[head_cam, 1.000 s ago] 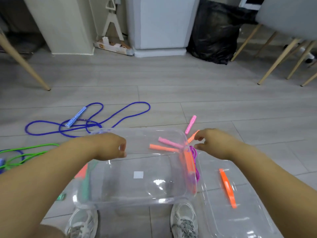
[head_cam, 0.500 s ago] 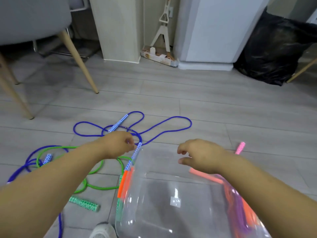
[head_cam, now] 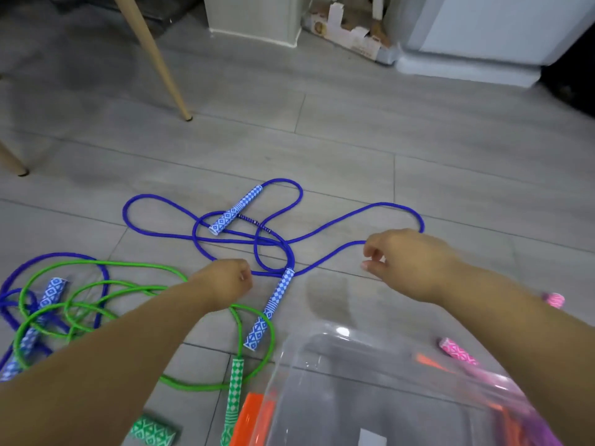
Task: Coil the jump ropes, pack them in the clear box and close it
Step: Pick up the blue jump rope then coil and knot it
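A blue jump rope (head_cam: 225, 239) lies uncoiled on the grey floor, one checked handle (head_cam: 236, 210) far, the other (head_cam: 269, 312) near. My left hand (head_cam: 225, 281) hovers loosely curled just left of the near handle, holding nothing. My right hand (head_cam: 409, 259) hangs over the rope's right loop with fingers apart. The clear box (head_cam: 370, 391) stands at bottom right, with a pink-handled rope (head_cam: 457, 354) at its right side. A green rope (head_cam: 96, 294) and a second blue rope (head_cam: 48, 300) lie tangled at left.
A wooden chair leg (head_cam: 161, 66) stands at upper left, another (head_cam: 11, 162) at the left edge. White cabinets and a cardboard piece (head_cam: 351, 33) line the back. An orange clip (head_cam: 249, 416) sits on the box's left side, a green handle (head_cam: 153, 431) near it.
The view has swung left and down. Both hands have left the box and moved forward over the blue rope on the floor.
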Demonstrator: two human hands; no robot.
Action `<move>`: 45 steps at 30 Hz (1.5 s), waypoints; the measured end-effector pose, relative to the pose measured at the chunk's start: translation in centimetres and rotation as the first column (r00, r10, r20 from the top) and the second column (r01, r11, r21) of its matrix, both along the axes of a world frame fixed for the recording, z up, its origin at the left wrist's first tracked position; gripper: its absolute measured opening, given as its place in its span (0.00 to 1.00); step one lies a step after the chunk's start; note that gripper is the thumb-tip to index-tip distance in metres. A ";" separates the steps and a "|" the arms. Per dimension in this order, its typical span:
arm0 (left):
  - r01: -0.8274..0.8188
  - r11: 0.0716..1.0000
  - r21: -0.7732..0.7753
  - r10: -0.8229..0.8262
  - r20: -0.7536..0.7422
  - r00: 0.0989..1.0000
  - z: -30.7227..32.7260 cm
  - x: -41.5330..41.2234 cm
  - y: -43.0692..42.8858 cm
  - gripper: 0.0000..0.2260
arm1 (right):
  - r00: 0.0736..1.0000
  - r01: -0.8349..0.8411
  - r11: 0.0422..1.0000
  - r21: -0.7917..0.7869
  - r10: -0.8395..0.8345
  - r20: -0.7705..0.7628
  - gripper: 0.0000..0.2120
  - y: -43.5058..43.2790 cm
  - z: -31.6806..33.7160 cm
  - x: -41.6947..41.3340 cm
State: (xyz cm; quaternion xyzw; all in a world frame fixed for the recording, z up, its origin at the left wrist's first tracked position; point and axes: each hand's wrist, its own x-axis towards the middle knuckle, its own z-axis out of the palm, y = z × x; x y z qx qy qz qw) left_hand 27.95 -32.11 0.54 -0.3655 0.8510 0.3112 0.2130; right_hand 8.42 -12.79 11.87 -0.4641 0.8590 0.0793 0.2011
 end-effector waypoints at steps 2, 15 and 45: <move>0.041 0.999 -0.003 -0.041 0.023 0.999 -2.0 -1.9 1.0 0.08 | 1.000 -0.026 0.999 0.041 0.026 -0.005 0.12 -0.6 -1.7 -0.9; -0.022 0.995 0.093 0.029 -0.066 0.997 -4.6 -7.6 4.1 0.12 | 0.999 -0.048 0.989 0.138 0.044 0.031 0.14 1.5 -5.6 -3.2; 0.257 0.937 0.238 0.055 -0.825 0.563 31.3 8.1 16.1 0.08 | 0.947 0.293 0.747 -0.597 -0.138 0.291 0.28 14.3 16.7 14.7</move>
